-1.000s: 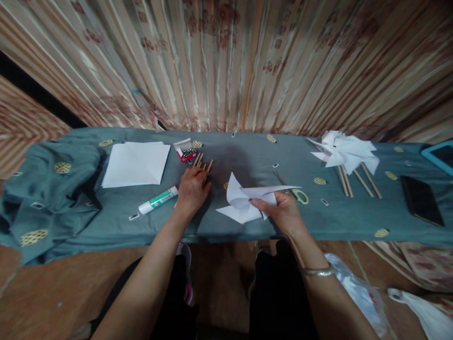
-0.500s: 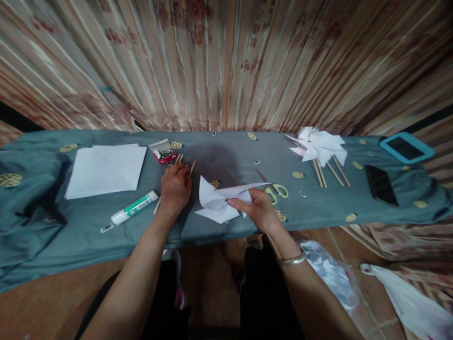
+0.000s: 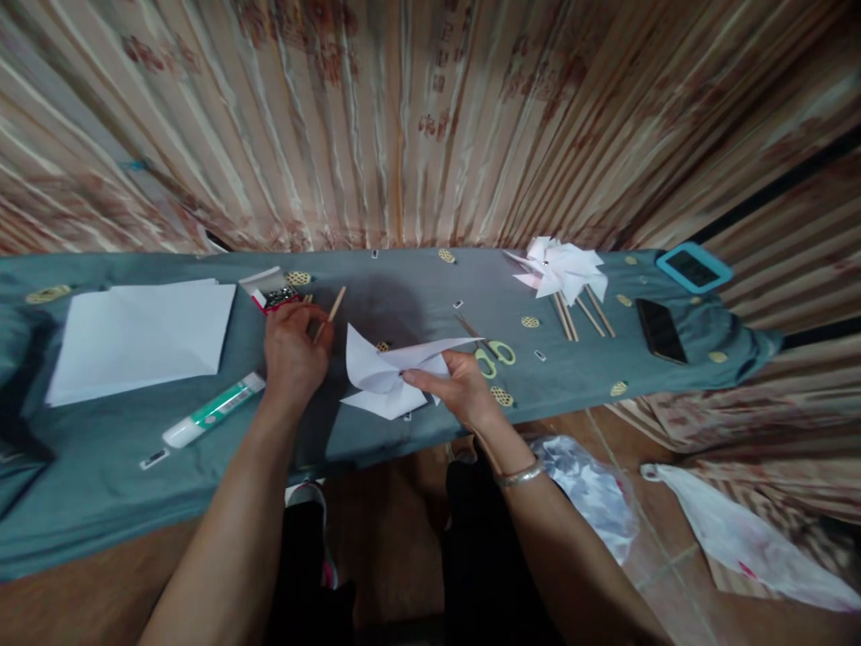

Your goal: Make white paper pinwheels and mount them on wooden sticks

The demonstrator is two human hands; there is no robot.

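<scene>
I take the paper pinwheel [image 3: 385, 380] as the centre of the clock, twelve being away from the person. It is in the right hand [image 3: 461, 386], at its three o'clock, with the thumb pressing close to the middle and the fingers underneath; whether its lower points touch the cloth, I cannot tell.

The change is at the left hand [image 3: 294, 357], toward nine o'clock. One second ago it lies flat over a group of sticks; now it is raised a little, and one stick [image 3: 337, 305] stands out, tilted, between thumb and fingers. The grip seems narrow and firm. So, in my judgement, one stick is now picked out, while the right hand keeps the folded paper in shape.

About the edges: the near border of the table [image 3: 457, 280] is close below the paper at six o'clock, and after it comes the floor. The left side is narrow, with the tack box [image 3: 273, 294] at ten, just beyond the fingers, and the glue stick [image 3: 213, 412] just below nine, beside the forearm. Scissors [image 3: 488, 344] lie between two and three, near the right hand. The widest open cloth is from twelve to one.
</scene>
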